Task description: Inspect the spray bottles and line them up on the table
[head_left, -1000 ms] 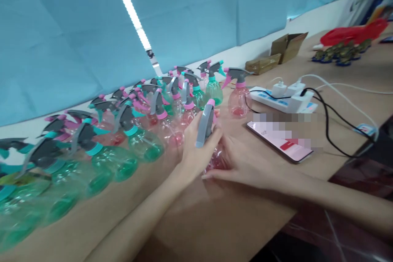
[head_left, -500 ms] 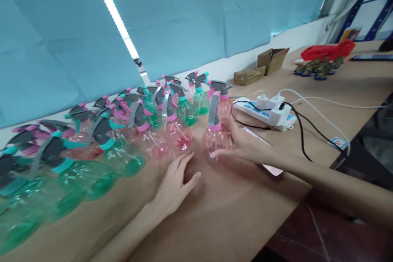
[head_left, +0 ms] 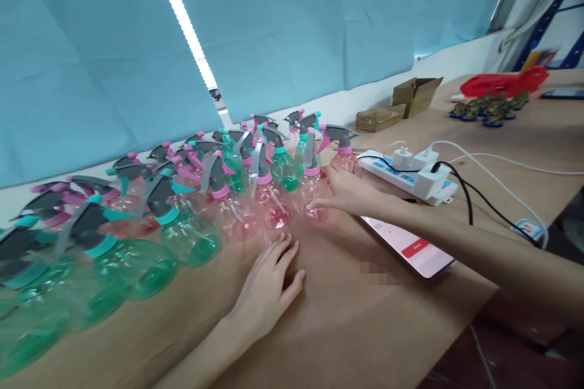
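My right hand [head_left: 345, 192] is wrapped round the side of a pink spray bottle [head_left: 311, 185] with a grey trigger and pink collar. That bottle stands upright at the near end of a long row of pink and green spray bottles [head_left: 182, 206] along the wall. On the brown table [head_left: 347, 328], my left hand [head_left: 269, 289] lies flat with fingers stretched out and nothing in it, just in front of the pink bottles.
A phone [head_left: 410, 246] with a lit screen lies right of my right forearm. Behind it sits a white power strip [head_left: 413, 173] with plugs and trailing cables. Two cardboard boxes [head_left: 413, 94], a red bag [head_left: 502, 82] and small dark items [head_left: 486, 108] stand farther back right.
My left hand let go of the bottle's trigger head and dropped flat onto the table. My right hand slid the pink bottle away from me into the row.
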`<state>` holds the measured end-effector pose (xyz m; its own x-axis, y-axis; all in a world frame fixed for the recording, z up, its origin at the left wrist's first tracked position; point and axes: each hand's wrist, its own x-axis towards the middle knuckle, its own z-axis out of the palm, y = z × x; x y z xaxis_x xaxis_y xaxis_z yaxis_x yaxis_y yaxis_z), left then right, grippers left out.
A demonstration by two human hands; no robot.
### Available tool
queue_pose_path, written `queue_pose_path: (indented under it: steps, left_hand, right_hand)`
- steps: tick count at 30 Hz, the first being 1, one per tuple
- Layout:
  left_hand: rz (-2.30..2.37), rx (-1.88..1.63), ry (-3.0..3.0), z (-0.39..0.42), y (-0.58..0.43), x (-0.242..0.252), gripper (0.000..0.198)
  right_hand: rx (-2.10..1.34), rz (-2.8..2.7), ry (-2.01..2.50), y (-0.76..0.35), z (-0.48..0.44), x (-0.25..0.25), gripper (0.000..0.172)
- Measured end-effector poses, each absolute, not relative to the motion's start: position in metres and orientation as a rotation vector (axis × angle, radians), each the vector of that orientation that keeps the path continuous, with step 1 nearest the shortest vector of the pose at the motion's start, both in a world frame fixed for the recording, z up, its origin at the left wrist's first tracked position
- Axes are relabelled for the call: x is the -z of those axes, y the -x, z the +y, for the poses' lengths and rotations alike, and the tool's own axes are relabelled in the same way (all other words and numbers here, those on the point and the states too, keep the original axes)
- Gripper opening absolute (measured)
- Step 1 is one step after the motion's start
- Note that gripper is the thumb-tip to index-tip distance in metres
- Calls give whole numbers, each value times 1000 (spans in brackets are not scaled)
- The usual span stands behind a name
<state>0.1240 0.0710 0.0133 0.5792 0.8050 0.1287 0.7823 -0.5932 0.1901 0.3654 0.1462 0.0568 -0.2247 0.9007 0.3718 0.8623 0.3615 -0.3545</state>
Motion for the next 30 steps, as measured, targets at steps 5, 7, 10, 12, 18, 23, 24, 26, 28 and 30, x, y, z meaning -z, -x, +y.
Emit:
queue_pose_path:
  steps: [5, 7, 10, 12, 18, 23, 24, 26, 28, 30]
  left_hand:
    - [1358, -277, -2722, 71, -124, -12, 49]
    - [1358, -280, -2722, 71, -123, -12, 49]
    - [1350, -284, -2729, 71, -123, -12, 49]
    - [1349, -278, -2740, 72, -123, -11, 49]
    - [1356, -283, -2792, 72, -122, -8, 47]
    - [1353, -269, -2783, 73, -123, -9, 48]
    - [1351, -263, -2783, 74, -123, -9, 49]
    - [1346, -266, -2791, 75, -122, -8, 48]
    - [1339, -288, -2798, 76, -121, -7, 48]
    - [1339, -319, -2799, 77, -121, -6, 47]
  right_hand:
    - [-112, -2148, 1599, -356, 162, -67, 68]
    - [-115, -2153, 1634, -353, 166, -70, 66]
    - [-121, -2151, 1677, -349, 170, -73, 65]
    - [-123, -2150, 1685, -348, 171, -73, 68]
    - [-134, -2138, 1666, -358, 154, -76, 64]
    - [-206, -2013, 1666, -397, 135, -91, 29]
    - [-188, -1971, 1655, -407, 135, -93, 26]
    - [-82, -1825, 1662, -426, 139, -93, 30]
    - [-57, -1679, 1673, -441, 149, -90, 35]
    - [-183, -1591, 1619, -448, 162, -83, 47]
